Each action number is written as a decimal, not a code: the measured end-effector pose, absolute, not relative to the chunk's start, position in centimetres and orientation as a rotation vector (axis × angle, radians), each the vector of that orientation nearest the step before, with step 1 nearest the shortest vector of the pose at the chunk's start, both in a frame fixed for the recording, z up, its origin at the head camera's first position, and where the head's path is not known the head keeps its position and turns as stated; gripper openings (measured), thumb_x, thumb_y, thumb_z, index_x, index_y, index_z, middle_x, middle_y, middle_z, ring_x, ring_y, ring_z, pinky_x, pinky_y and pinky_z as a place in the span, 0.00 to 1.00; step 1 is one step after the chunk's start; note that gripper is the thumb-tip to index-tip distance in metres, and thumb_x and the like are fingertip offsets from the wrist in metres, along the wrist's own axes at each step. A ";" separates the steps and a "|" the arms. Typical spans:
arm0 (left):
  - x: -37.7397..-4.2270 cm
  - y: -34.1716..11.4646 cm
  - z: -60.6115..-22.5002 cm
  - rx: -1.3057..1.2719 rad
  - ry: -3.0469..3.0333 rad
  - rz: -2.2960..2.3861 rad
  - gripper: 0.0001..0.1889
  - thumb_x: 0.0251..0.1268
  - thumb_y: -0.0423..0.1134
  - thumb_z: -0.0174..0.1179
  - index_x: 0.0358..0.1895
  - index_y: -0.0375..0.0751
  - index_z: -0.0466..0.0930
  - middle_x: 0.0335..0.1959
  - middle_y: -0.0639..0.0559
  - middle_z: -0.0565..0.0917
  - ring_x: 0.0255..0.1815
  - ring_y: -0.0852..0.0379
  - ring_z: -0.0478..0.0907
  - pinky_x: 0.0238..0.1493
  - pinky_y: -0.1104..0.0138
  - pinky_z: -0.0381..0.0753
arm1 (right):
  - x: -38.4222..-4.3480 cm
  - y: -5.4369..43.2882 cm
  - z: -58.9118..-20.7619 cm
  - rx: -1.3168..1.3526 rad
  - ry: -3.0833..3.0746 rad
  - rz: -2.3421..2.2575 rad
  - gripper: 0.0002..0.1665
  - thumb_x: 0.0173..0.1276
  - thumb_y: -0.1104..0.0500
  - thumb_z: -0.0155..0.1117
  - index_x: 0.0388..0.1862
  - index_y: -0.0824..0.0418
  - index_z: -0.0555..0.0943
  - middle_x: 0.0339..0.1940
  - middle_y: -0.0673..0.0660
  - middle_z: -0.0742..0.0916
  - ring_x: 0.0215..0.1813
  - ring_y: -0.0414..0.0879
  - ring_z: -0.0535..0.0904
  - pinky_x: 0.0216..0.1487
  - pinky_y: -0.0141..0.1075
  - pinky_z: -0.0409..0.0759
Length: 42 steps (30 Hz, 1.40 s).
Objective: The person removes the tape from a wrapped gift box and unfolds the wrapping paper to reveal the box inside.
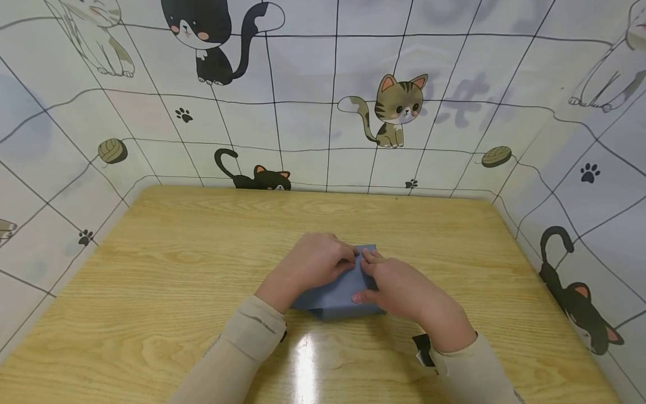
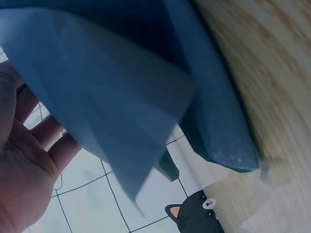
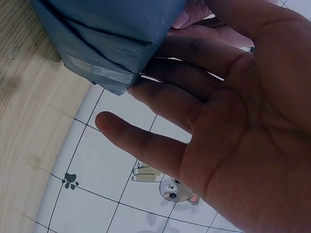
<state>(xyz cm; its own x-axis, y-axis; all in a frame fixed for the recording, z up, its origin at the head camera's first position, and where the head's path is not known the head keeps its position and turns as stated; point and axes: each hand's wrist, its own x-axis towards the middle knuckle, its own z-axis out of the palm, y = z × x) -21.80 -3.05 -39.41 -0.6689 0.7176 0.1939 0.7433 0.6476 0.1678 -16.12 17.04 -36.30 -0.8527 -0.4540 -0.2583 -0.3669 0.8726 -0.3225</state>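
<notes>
A package wrapped in blue-grey paper (image 1: 335, 297) lies on the table between both hands. My left hand (image 1: 320, 258) reaches over its far left side, fingers bent, pinching the paper near the top edge. In the left wrist view a loose pointed flap of paper (image 2: 107, 97) sticks out at one end, partly covering the left fingers (image 2: 63, 151). My right hand (image 1: 404, 286) rests on the package's right side with fingers nearly straight and thumb apart. The right wrist view shows the folded end with a strip of clear tape (image 3: 102, 73), fingertips touching beside it. What is inside is hidden.
The wood-grain table (image 1: 176, 252) extends around the package. Cat-print sheeting (image 1: 308, 123) stands along its back and sides. A black strap piece (image 1: 424, 349) shows at the right wrist, beside the beige sleeve (image 1: 474, 370).
</notes>
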 end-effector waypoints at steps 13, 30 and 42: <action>-21.7 -3.0 -39.6 -1.225 -2.721 -0.335 0.07 0.75 0.45 0.68 0.48 0.58 0.94 0.54 0.64 0.92 0.45 0.59 0.89 0.41 0.61 0.89 | -16.1 17.0 -36.1 -0.608 2.712 -0.367 0.49 0.74 0.43 0.71 0.82 0.70 0.65 0.86 0.70 0.63 0.85 0.66 0.62 0.79 0.58 0.71; -21.9 -3.3 -39.8 -1.176 -2.784 -0.397 0.09 0.75 0.50 0.67 0.50 0.59 0.93 0.43 0.59 0.93 0.42 0.60 0.88 0.41 0.63 0.87 | -16.1 16.9 -35.9 -0.581 2.700 -0.360 0.50 0.74 0.42 0.71 0.83 0.68 0.64 0.87 0.68 0.62 0.86 0.66 0.61 0.79 0.58 0.70; -22.0 -3.1 -39.5 -1.193 -2.764 -0.394 0.07 0.74 0.50 0.68 0.48 0.59 0.93 0.41 0.60 0.93 0.41 0.60 0.89 0.40 0.62 0.87 | -16.2 16.9 -36.1 -0.581 2.711 -0.355 0.50 0.74 0.42 0.71 0.82 0.69 0.65 0.86 0.68 0.63 0.85 0.66 0.63 0.79 0.58 0.71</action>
<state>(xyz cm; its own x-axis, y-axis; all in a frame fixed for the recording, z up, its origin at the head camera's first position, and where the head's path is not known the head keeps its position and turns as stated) -22.01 -3.11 -39.52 -0.6867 0.6997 0.1971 0.7269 0.6587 0.1942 -16.19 16.91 -36.05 -0.8568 -0.4345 -0.2777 -0.3483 0.8848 -0.3096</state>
